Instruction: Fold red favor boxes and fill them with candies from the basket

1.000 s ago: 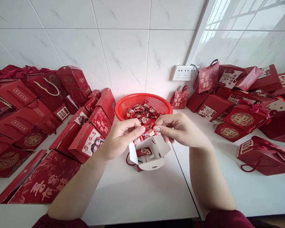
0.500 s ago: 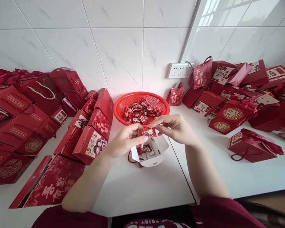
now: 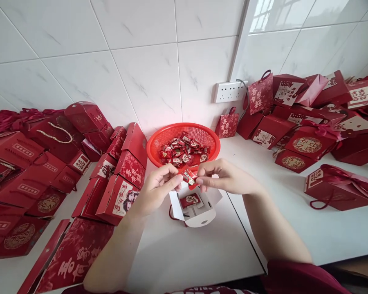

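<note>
A small red wrapped candy hangs tilted between my two hands, above an open gift box. My left hand pinches its left end between thumb and fingers. At the other end, the fingertips of my right hand are closed on the wrapper. Below them the gift box stands with its flaps spread, showing its white inside and a dark red cord at the left. Another red packet lies inside it. Just behind my hands is a red plastic basket with many wrapped candies.
Red gift boxes are stacked at the left, with a row of printed boxes nearer me. More boxes are piled at the right, and a ribboned box stands in front. A power strip is on the tiled wall.
The candy has turned from nearly level to tilted between my fingers. My view has shifted slightly, and another person's hand at the right edge is no longer visible.
</note>
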A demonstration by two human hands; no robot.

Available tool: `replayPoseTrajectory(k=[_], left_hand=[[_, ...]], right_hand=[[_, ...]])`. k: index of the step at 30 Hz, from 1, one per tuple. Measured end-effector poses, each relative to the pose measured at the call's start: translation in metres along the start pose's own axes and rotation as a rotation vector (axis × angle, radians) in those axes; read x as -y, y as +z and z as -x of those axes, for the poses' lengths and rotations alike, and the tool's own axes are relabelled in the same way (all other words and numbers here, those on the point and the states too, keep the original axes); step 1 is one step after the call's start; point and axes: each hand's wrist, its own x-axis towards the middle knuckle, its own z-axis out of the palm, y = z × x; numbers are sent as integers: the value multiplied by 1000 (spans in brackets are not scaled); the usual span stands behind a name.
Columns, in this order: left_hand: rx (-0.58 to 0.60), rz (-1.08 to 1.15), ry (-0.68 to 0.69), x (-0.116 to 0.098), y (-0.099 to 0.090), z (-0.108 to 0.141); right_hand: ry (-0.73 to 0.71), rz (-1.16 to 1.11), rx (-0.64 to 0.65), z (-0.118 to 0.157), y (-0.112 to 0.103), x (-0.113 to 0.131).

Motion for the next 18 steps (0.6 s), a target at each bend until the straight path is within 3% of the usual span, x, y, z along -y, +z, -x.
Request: replayPoseTrajectory(k=[4, 9, 14, 18], left_hand=[[-99, 7, 11, 5, -1, -2], [-126, 64, 0, -1, 7, -1], [-116, 28, 70, -19, 16, -7], [-176, -66, 140, -26, 17, -13]], right_hand=[[9, -42, 70, -6, 8, -4], [-11, -93, -165, -14, 21, -4], [-41, -126, -223, -14, 24, 2], [-27, -193, -221, -13, 26, 1]])
